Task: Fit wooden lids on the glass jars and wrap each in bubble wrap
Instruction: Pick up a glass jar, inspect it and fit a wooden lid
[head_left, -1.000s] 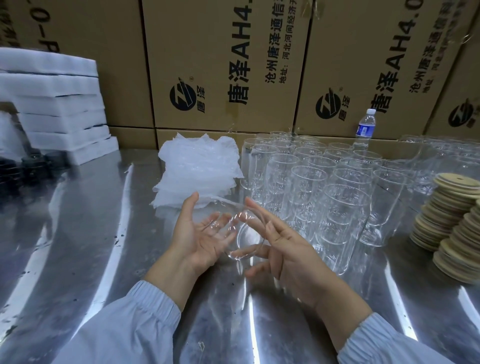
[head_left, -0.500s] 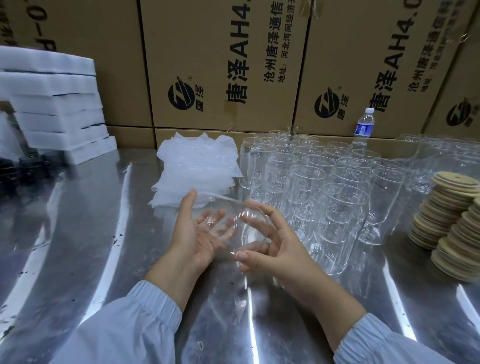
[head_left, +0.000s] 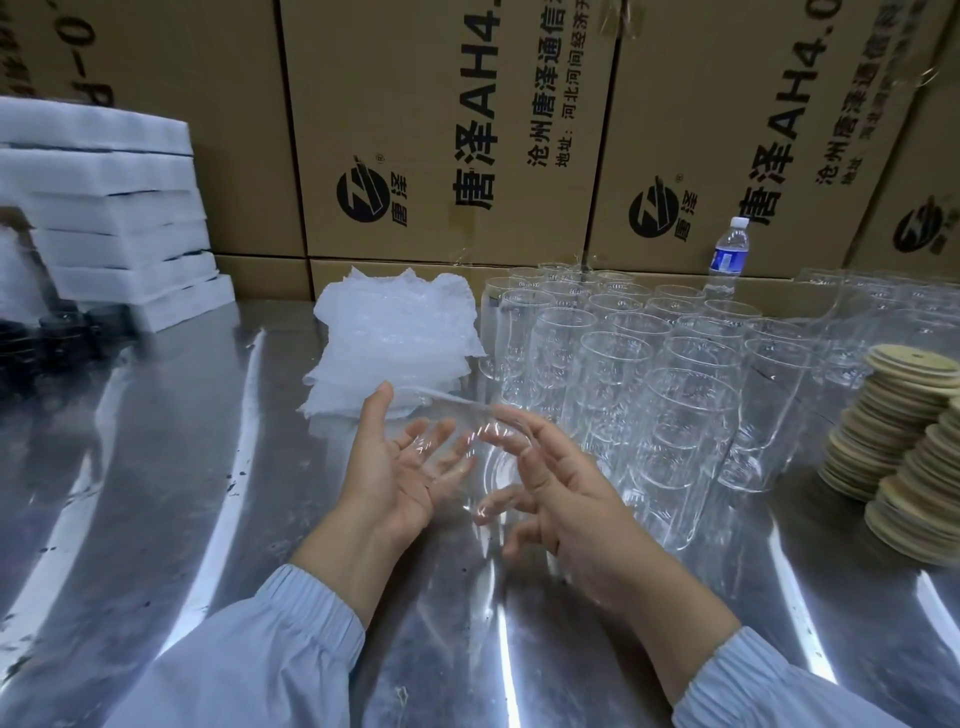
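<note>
Glass jar (head_left: 483, 467) lying sideways above the bench (head_left: 156, 467), no lid yet. Left hand (head_left: 387, 467) flat, cradling it, right hand (head_left: 571, 499) curled round the mouth. Next imo: reach right to the wooden lids (head_left: 883, 431), fit one on

On the middle carton (head_left: 447, 130) we read a round black logo with 唐泽, then large 唐泽AH4, cut off above, and smaller lines 沧州唐泽通信 and 地址:河北河间经济开. The right carton (head_left: 675, 104) bears the same logo and 唐泽AH4.0. On the left carton (head_left: 156, 78) we make out only -0-. The blue label on the water bottle (head_left: 730, 257) is too small for us to read
</note>
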